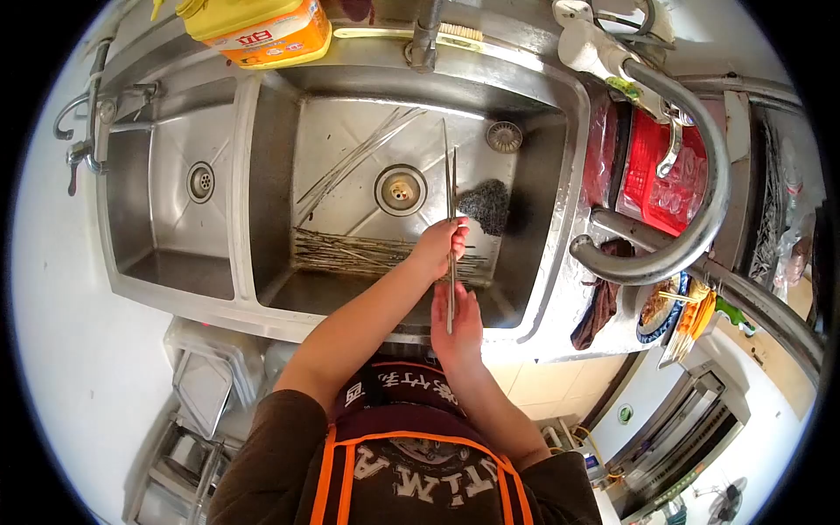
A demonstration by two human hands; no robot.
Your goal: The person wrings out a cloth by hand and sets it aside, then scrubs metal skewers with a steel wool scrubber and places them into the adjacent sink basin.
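Through the head camera, I have the left hand point(440, 248) with its fingers curled closed around a few thin skewers point(452, 188), gripping them partway along their length. The right hand point(457, 324) sits just below, nearer the body, palm up and fingers loosely open behind the skewers' lower ends; I cannot tell how firmly it touches them. The held skewers are straight, slim and dull grey, nearly parallel but parting slightly at the far tips. They stand out over the large sink basin point(341, 114), to the right of its drain point(401, 190). A dark scouring pad point(484, 206) lies on the basin floor just right of them. I also see a dense skewer pile point(341, 251) along the basin's near side and a looser skewer bunch point(350, 166) slanting across its left part.
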